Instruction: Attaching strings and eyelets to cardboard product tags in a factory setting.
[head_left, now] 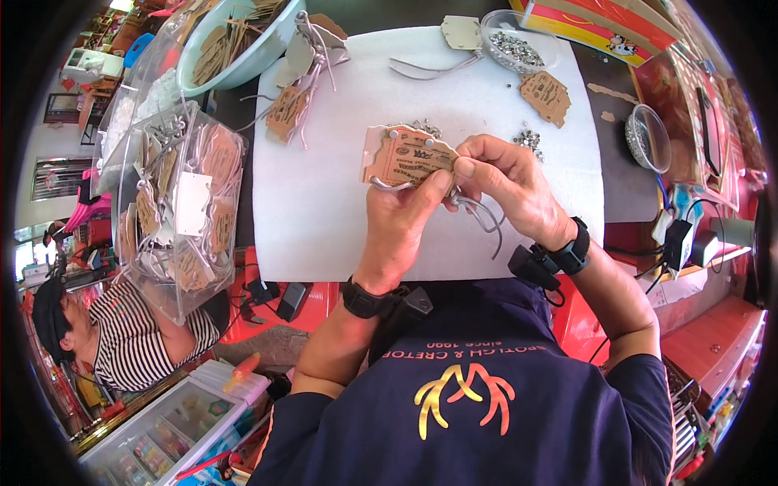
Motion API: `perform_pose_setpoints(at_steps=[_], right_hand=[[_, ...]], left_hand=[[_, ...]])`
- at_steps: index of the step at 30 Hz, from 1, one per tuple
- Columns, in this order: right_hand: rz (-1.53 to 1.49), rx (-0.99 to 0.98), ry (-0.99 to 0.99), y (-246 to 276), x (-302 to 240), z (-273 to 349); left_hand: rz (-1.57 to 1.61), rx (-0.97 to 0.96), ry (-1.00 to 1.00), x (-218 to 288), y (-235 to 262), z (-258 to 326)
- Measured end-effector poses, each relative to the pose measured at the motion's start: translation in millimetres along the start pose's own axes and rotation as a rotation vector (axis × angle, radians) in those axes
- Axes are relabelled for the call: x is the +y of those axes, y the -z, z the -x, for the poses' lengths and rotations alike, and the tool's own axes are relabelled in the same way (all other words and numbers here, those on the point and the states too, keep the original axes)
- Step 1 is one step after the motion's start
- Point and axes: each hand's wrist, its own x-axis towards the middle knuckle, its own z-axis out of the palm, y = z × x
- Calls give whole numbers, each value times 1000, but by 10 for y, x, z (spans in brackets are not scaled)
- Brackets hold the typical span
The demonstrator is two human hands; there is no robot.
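Observation:
My left hand [401,217] pinches a brown cardboard tag [405,155] with a wavy edge, held over the white mat [324,202]. My right hand [510,185] grips the tag's right edge, where a grey cord [485,217] loops down from between the fingers. Small metal eyelets [528,139] lie in a loose pile just beyond my right hand. Both wrists wear black bands.
A clear bowl of eyelets [519,44] and a spare tag [546,95] sit at the mat's far right. Strung tags [293,97] lie at far left. A clear plastic bin of finished tags [178,202] stands left. Another small clear cup [648,138] sits right. A person in a striped shirt [130,340] is at lower left.

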Motion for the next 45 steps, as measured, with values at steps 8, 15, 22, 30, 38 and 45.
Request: perform_pose_setpoints(at_steps=[8, 15, 22, 30, 38, 45], right_hand=[[59, 195, 25, -120, 93, 73], [33, 245, -60, -181, 82, 163], [418, 291, 27, 354, -92, 202], [1149, 253, 182, 1138, -307, 129], [1401, 29, 287, 1159, -218, -126], [1465, -32, 344, 1117, -264, -253]], left_hand=[[-58, 116, -68, -39, -4, 16], [-149, 137, -97, -46, -22, 70], [-200, 25, 53, -28, 126, 38], [-96, 7, 62, -93, 172, 9], [-87, -17, 51, -116, 193, -18], [-76, 25, 30, -101, 163, -13]])
